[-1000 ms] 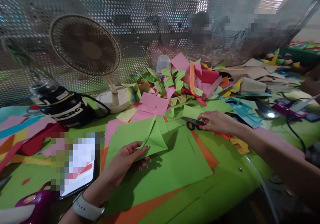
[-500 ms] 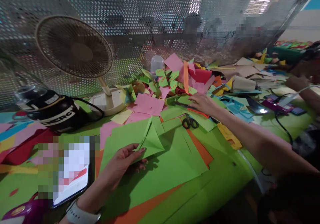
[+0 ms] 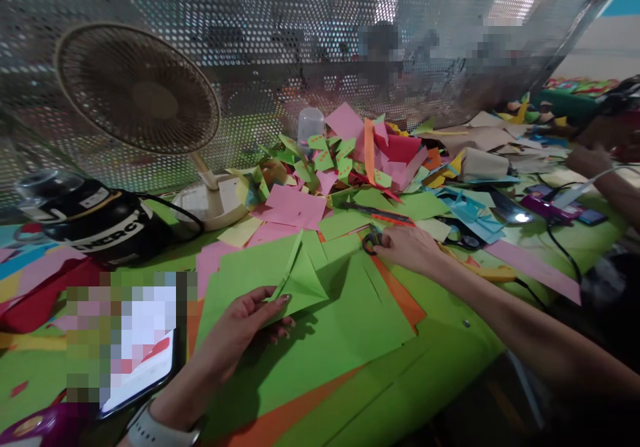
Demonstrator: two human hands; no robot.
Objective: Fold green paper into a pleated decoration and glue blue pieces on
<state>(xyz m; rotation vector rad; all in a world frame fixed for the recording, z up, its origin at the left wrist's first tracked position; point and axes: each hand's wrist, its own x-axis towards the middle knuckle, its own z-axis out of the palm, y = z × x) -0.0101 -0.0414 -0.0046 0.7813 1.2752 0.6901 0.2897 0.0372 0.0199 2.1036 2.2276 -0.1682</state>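
Note:
My left hand (image 3: 257, 317), with a white watch on the wrist, pinches a folded piece of green paper (image 3: 303, 277) between thumb and fingers. Under it lie large green paper sheets (image 3: 345, 327) with orange paper (image 3: 400, 294) showing at the edges. My right hand (image 3: 413, 247) reaches in from the right, its fingers closed at the dark handles of a pair of scissors (image 3: 371, 240) on the sheets' far edge. The scissors' blades are hard to make out. Just beyond the hand rests an orange and black utility knife (image 3: 385, 216).
A phone (image 3: 145, 347) lies at left, near a black bottle (image 3: 105, 224) and a white fan (image 3: 137, 94). Paper scraps (image 3: 325, 160) are heaped at the back by a perforated metal screen. A yellow corded tool (image 3: 487, 272) lies behind my right forearm. Another person's hand (image 3: 593, 160) is far right.
My right hand has come back from beside the utility knife and closed at the scissors' handles. The yellow tool has shifted right and turned. My left hand holds the folded green paper as before.

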